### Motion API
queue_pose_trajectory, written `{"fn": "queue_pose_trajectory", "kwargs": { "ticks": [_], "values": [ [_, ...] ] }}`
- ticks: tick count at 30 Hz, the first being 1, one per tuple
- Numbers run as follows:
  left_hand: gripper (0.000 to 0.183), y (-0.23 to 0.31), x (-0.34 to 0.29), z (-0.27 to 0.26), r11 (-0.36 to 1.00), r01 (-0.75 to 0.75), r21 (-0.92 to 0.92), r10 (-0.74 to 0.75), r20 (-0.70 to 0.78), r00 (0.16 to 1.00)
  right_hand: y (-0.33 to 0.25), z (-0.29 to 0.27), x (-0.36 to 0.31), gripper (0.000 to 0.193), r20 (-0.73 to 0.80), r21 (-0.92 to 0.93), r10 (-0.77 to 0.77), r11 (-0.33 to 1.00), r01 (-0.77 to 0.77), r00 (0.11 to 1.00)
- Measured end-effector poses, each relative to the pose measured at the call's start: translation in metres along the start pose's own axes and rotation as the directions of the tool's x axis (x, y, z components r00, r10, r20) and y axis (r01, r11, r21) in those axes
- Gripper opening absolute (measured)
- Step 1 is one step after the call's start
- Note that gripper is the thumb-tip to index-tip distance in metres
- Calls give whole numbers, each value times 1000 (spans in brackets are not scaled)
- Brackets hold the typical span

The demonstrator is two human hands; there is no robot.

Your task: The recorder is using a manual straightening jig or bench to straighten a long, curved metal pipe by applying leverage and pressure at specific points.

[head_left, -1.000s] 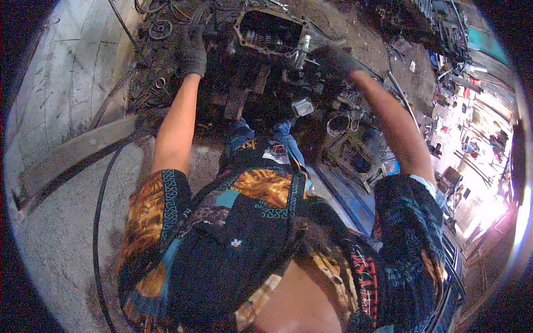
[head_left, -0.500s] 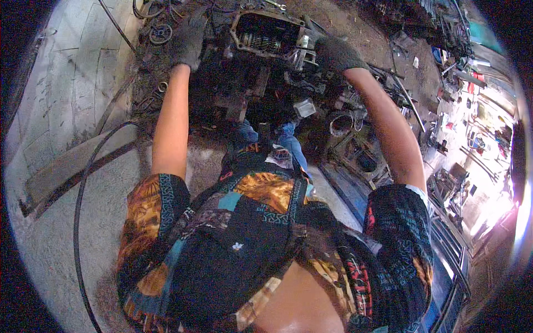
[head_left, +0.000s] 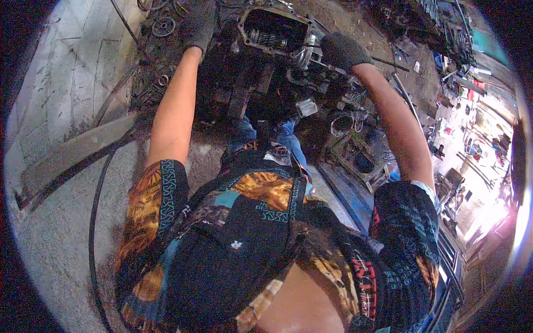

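An open metal gearbox housing (head_left: 242,34) with gears (head_left: 269,40) inside lies at the top middle, its rim facing up. My right hand (head_left: 345,51), in a dark glove, is closed around a thin dark rod (head_left: 388,64) just right of the housing. One end of the rod reaches toward the housing's side, and the other sticks out to the right. On the housing's left side is my left hand (head_left: 197,25), also in a dark glove; its fingers blend into the dark parts there, so what they touch is hidden.
A ring-shaped part (head_left: 163,26) lies at the far left, near a small ring (head_left: 162,80). Below my right hand are a clear squarish container (head_left: 306,107) and a metal casing (head_left: 361,161). A black hose (head_left: 94,222) runs down the left floor beside a long plank (head_left: 66,166).
My left hand has moved farther away along the housing's left side. My right hand has shifted slightly right, and more of the rod shows beyond it. The whole view has shifted a little.
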State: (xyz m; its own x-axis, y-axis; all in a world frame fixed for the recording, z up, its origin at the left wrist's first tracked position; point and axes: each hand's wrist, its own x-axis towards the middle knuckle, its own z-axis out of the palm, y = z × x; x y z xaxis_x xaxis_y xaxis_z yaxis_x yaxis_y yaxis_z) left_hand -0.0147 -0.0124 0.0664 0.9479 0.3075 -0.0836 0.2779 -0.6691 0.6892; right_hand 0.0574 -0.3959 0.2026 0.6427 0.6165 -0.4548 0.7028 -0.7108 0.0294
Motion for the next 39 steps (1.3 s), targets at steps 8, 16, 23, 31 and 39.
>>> {"fn": "queue_pose_trajectory", "kwargs": {
  "ticks": [8,16,23,31,39],
  "values": [
    [46,-30,-44,1,981,-193,10,188,-284,940,29,65,12,27,50,226,-122,968,108,991],
    [42,-27,-42,18,975,-198,101,220,-314,924,-35,28,-28,30,76,269,171,945,-185,982],
    [46,-8,-38,13,982,-62,178,89,-152,984,-23,14,-24,34,-426,-40,30,998,-52,904],
    [51,-25,-39,20,997,-24,73,41,-248,968,-4,32,1,53,-10,116,163,980,-161,987],
    [48,-56,-17,47,986,-55,155,119,-445,887,-2,30,-22,34,-176,186,232,962,-199,957]
  ]
}}
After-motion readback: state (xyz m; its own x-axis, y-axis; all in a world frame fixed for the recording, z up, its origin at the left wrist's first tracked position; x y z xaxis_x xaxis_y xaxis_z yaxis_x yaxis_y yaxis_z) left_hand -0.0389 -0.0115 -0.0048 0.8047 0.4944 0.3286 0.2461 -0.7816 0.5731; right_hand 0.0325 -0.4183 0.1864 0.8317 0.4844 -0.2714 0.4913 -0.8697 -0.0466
